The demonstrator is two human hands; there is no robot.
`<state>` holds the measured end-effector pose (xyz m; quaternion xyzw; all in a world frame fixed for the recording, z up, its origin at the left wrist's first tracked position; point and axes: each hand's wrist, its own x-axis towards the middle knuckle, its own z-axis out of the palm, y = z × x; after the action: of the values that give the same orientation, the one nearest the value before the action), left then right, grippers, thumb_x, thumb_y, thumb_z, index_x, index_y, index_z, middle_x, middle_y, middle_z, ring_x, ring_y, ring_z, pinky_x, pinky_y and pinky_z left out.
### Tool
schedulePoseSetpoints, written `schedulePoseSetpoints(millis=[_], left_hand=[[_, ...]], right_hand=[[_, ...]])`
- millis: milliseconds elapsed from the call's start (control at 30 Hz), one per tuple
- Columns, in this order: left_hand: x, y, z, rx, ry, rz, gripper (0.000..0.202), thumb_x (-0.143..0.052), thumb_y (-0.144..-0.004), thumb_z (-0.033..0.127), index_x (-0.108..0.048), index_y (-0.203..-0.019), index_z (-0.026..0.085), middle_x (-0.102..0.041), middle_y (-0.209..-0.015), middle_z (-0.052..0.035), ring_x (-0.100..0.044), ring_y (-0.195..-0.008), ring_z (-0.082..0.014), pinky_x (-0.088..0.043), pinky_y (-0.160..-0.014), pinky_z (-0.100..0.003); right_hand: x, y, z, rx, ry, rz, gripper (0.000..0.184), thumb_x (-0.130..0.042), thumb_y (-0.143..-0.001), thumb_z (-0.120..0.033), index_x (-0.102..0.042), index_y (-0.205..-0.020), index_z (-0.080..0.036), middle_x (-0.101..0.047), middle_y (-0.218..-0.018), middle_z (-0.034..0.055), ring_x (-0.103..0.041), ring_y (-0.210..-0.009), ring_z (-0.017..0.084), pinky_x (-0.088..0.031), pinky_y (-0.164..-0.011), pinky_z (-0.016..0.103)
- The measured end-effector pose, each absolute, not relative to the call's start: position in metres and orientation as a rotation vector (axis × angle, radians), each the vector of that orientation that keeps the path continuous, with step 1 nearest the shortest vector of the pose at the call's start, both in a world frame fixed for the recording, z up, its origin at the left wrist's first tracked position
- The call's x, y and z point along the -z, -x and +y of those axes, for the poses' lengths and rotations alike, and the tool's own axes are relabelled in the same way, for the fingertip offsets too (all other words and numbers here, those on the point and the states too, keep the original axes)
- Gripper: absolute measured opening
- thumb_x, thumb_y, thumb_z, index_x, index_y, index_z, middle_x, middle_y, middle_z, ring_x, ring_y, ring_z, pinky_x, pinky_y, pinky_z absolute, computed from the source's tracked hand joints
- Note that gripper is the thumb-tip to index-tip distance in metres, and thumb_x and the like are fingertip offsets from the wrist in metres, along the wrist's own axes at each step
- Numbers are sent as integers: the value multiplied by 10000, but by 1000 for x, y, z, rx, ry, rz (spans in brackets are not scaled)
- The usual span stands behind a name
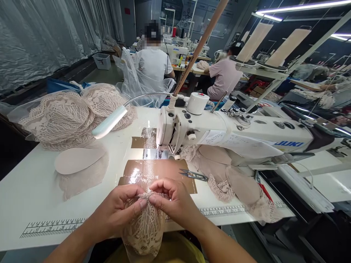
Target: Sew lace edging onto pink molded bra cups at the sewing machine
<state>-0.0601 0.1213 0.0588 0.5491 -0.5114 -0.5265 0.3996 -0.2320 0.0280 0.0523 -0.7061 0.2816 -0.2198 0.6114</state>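
My left hand (pixel 120 206) and my right hand (pixel 174 199) pinch the top edge of a beige lace piece (pixel 145 233) between thumbs and fingertips. The hands almost touch, just over the front of the table. Below them the lace hangs down past the table edge toward my lap. Behind my hands is the white JUKI sewing machine (pixel 233 128), its needle area lit. Brown shiny tape (pixel 161 170) covers the bed in front of the needle. Thread snips (pixel 194 174) lie on the tape, right of my right hand.
Stacked lace pieces (pixel 63 117) fill the back left, with a beige oval pad (pixel 79 160) on thin fabric nearer. More pads and lace (pixel 242 182) lie right, beside red-handled snips (pixel 264 190). A lamp (pixel 109 122) juts leftward. Two people (pixel 152 62) sit at machines beyond.
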Motion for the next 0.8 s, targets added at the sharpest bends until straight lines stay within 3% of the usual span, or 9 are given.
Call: schedulePoseSetpoints(millis=[267, 567, 700, 800], left_hand=[[-59, 50, 121, 1591, -1235, -1229, 217, -610, -829, 370, -623, -854, 154, -512, -749, 0, -469, -692, -135, -389, -630, -233], [-44, 57, 118, 1509, -1090, -1254, 286, -586, -862, 376, -566, -696, 144, -417, -657, 18, -370, -621, -110, -310, -569, -232], [-38, 72, 116, 1559, -1075, -887, 383, -658, -773, 463, -464, -636, 162, -381, -584, 42, -353, -538, -86, -297, -511, -213], [-44, 60, 120, 1484, -1204, -614, 392, -674, -730, 497, -470, -651, 171, -473, -563, 34, -441, -497, -96, -376, -487, -216]], right_hand=[[-56, 234, 25, 432, 1483, 541, 73, -689, -734, -220, -667, -723, -152, -591, -668, -16, -490, -623, 99, -385, -577, 208], [-53, 233, 24, 316, 1131, 426, 216, -783, -679, -313, -647, -722, -151, -553, -666, -32, -455, -584, 69, -353, -544, 191], [-47, 228, 21, 278, 943, 461, 300, -831, -615, -331, -638, -742, -140, -562, -643, -36, -454, -554, 55, -348, -529, 177], [-45, 233, 13, 369, 939, 523, 387, -851, -573, -351, -656, -838, -147, -606, -727, -12, -529, -642, 88, -426, -621, 216]])
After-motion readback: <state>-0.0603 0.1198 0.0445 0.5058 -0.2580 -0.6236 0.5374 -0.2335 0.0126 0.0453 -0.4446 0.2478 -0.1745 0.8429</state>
